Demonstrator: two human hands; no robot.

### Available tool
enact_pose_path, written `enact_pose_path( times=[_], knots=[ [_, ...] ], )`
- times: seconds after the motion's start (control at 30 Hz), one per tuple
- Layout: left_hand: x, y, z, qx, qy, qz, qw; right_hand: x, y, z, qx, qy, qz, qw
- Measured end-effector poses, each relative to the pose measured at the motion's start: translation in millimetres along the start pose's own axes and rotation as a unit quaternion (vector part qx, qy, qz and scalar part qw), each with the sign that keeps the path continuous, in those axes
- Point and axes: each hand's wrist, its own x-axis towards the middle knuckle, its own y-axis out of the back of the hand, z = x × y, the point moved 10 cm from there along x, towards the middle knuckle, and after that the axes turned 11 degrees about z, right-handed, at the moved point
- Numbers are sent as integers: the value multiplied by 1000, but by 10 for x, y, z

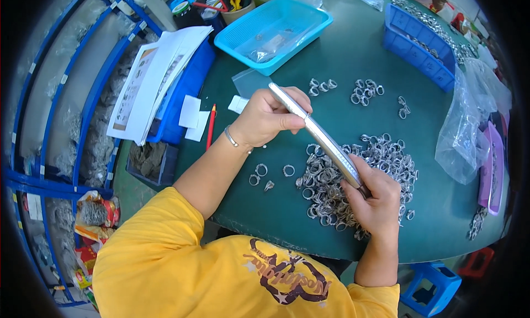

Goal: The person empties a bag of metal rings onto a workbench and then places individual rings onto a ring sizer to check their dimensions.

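Gripping metal rod [330, 148] slantwise over ring pile [326, 199]: pinched toward far left end between thumb and fingers of left hand [270, 116], clasped at near right end by curled right hand [378, 191].

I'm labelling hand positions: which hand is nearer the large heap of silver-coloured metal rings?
Right. The right hand is over the heap of rings; the left hand is farther, toward its upper left.
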Motion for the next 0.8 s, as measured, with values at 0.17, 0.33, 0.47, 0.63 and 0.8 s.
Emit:
enact_pose_path(
  times=[0.17, 0.33, 0.47, 0.63, 0.8],
  knots=[
    [287, -261, -46, -32, 57, 0, 998, 29, 192, 277, 82, -126, 22, 988],
    [513, -472, -70, 14, 73, -47, 996, 37, 293, 428, 88, -175, 43, 980],
    [745, -197, -47, -118, 49, 37, 991, -57, 269, 558, 142, -233, 46, 961],
    [849, 50, -53, 506, -102, 119, 848, -35, 364, 614, 129, -286, 71, 947],
    [784, 250, -387, 627, -95, 51, 771, -34, 302, 680, 99, -290, 70, 949]
  ],
)
